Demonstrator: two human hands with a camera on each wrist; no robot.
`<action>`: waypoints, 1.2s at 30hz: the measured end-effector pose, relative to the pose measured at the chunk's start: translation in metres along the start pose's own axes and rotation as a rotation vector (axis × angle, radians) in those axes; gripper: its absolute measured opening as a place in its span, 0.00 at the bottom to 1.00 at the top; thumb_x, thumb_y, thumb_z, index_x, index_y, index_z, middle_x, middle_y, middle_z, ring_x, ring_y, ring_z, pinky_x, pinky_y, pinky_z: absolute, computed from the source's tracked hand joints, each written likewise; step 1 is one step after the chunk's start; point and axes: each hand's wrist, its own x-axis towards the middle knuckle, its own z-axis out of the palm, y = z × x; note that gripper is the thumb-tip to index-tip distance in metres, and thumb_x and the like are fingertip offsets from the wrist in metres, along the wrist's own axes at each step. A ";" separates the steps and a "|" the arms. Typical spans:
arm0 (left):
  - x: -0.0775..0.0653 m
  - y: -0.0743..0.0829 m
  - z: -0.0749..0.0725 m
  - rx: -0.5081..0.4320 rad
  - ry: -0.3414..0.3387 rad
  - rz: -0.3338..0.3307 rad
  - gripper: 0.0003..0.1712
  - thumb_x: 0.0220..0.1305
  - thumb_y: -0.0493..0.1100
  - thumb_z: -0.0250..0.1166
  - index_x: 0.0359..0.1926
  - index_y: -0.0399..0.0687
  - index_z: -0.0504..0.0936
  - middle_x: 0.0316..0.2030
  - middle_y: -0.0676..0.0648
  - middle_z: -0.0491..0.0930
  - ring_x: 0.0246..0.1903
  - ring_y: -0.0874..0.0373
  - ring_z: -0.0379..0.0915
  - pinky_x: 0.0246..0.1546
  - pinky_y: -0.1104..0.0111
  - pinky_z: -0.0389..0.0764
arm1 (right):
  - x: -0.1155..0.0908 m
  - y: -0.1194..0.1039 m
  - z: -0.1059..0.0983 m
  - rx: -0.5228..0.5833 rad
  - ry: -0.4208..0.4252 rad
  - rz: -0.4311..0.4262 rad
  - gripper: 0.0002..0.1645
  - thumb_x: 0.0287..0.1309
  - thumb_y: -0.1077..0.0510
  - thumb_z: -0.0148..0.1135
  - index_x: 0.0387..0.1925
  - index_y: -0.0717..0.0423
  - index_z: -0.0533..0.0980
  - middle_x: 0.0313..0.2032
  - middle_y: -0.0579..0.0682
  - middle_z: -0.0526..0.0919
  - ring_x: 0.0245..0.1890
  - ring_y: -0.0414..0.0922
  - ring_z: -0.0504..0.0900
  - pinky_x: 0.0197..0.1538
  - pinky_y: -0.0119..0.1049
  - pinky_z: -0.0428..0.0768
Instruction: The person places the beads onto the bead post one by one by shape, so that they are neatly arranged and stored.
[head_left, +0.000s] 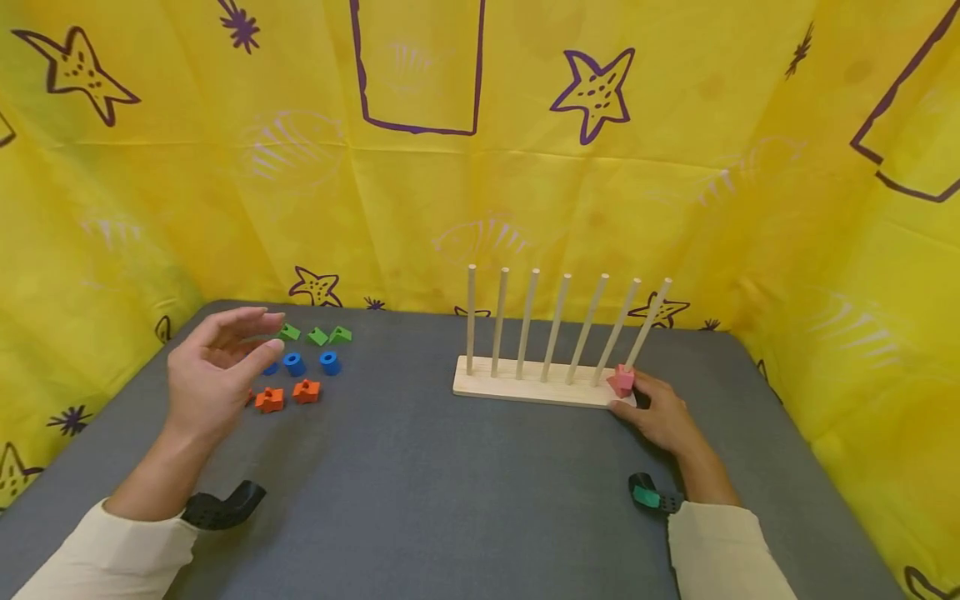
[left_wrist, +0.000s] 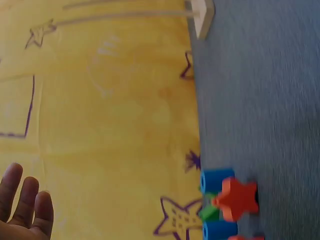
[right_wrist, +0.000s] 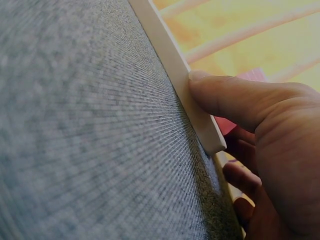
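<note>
A wooden peg stand [head_left: 525,390] with several upright rods is on the grey table, and a pink block [head_left: 621,382] sits at the foot of its rightmost rod. My right hand [head_left: 663,417] grips the right end of the base; in the right wrist view the thumb [right_wrist: 225,97] presses the front edge while the other fingers are behind it, partly hidden. Raised at the left, my left hand [head_left: 206,367] holds nothing, its thumb and fingers apart. Near it are orange star blocks [head_left: 306,392], blue cylinders [head_left: 330,362] and green blocks [head_left: 341,335], some partly hidden by the hand.
A yellow curtain [head_left: 420,200] with purple starfish drawings surrounds the back and sides of the grey table [head_left: 450,483]. Dark straps with camera mounts [head_left: 225,507] are on both wrists.
</note>
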 end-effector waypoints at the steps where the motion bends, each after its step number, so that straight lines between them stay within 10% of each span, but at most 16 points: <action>1: 0.001 -0.002 -0.005 -0.011 0.020 -0.002 0.22 0.54 0.19 0.64 0.52 0.22 0.75 0.44 0.41 0.83 0.44 0.54 0.78 0.43 0.75 0.76 | 0.000 0.000 0.000 0.000 0.001 -0.005 0.36 0.58 0.51 0.68 0.63 0.66 0.69 0.63 0.67 0.67 0.63 0.67 0.62 0.60 0.70 0.52; 10: 0.006 -0.018 -0.042 -0.308 0.199 0.019 0.18 0.52 0.14 0.60 0.46 0.13 0.72 0.38 0.36 0.83 0.41 0.51 0.81 0.43 0.71 0.79 | -0.001 -0.001 -0.004 -0.011 -0.015 0.004 0.38 0.58 0.50 0.67 0.64 0.66 0.68 0.63 0.67 0.67 0.63 0.67 0.62 0.60 0.69 0.53; 27: -0.018 -0.072 -0.078 -0.150 0.367 -0.289 0.18 0.54 0.18 0.64 0.47 0.21 0.77 0.37 0.45 0.85 0.39 0.58 0.82 0.38 0.76 0.78 | -0.002 -0.001 -0.002 -0.003 -0.016 0.005 0.36 0.57 0.52 0.68 0.62 0.66 0.70 0.62 0.67 0.69 0.62 0.67 0.63 0.60 0.69 0.53; 36: -0.030 -0.103 -0.097 0.043 0.203 -0.347 0.22 0.57 0.23 0.64 0.54 0.32 0.79 0.43 0.56 0.83 0.45 0.67 0.76 0.40 0.83 0.74 | 0.001 -0.001 -0.002 0.005 -0.008 0.003 0.34 0.57 0.52 0.69 0.61 0.65 0.71 0.62 0.66 0.69 0.62 0.66 0.64 0.61 0.67 0.54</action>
